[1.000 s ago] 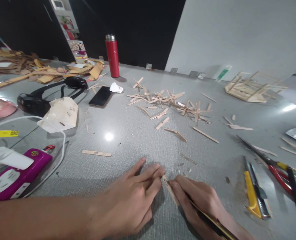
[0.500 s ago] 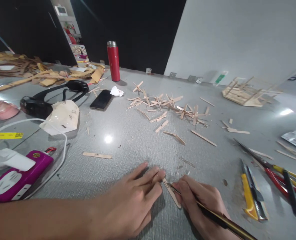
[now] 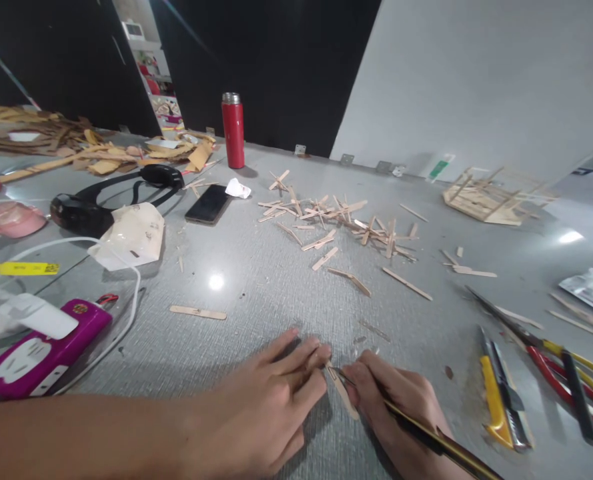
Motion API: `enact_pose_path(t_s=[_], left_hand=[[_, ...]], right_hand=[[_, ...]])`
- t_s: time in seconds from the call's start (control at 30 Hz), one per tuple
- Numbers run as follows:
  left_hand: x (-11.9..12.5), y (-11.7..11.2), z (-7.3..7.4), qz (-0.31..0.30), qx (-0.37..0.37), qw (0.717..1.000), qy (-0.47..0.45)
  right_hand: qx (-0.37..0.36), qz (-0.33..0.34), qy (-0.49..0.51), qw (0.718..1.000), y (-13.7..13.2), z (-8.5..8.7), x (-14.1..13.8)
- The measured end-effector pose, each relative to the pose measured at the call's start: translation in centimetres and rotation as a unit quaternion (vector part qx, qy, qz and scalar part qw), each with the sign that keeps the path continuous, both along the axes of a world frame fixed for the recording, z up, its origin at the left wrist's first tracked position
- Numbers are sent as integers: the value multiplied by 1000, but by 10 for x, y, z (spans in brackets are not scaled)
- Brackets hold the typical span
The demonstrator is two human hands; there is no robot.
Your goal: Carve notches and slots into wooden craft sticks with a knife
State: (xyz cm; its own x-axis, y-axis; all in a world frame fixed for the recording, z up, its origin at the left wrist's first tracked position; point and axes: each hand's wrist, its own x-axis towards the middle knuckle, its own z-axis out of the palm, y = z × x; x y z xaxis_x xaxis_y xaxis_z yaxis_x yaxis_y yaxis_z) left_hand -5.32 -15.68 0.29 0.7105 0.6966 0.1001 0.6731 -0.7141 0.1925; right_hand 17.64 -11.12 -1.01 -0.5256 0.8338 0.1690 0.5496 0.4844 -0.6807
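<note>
A wooden craft stick (image 3: 345, 395) with a dark narrow slot-like mark near its upper end lies slanted on the grey table. The fingertips of my left hand (image 3: 281, 393) press that upper end down, thumb and forefinger closed about it. My right hand (image 3: 401, 400) grips a slim black-and-gold pen-shaped tool (image 3: 426, 437) like a pencil. Its tip meets the stick by the mark; whether it is a blade or a nib I cannot tell. Another craft stick (image 3: 198, 313), with a small mark at its middle, lies left of my hands.
Craft sticks (image 3: 326, 213), many crossed, lie ahead. A yellow utility knife (image 3: 496, 400) and red-handled scissors (image 3: 551, 363) are at right. Leftward are a purple power bank (image 3: 51, 347), a phone (image 3: 209, 204) and a black headset (image 3: 86, 200). A red bottle (image 3: 233, 133) stands behind.
The view has shifted slightly. My left hand still presses the stick, and the tool's tip stays by the mark, with my right hand moved only a little.
</note>
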Motion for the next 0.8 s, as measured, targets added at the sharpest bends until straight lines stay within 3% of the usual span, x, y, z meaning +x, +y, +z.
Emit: enact_pose_path(t_s=[0.57,0.8], left_hand=[[1,-1,-2,9,9,999,-30],[0,1,0,4,3,1000,-21]], right_hand=[[-52,-6,-7,999,4,12,-10],[-54,-35,0,998,5,7,-10]])
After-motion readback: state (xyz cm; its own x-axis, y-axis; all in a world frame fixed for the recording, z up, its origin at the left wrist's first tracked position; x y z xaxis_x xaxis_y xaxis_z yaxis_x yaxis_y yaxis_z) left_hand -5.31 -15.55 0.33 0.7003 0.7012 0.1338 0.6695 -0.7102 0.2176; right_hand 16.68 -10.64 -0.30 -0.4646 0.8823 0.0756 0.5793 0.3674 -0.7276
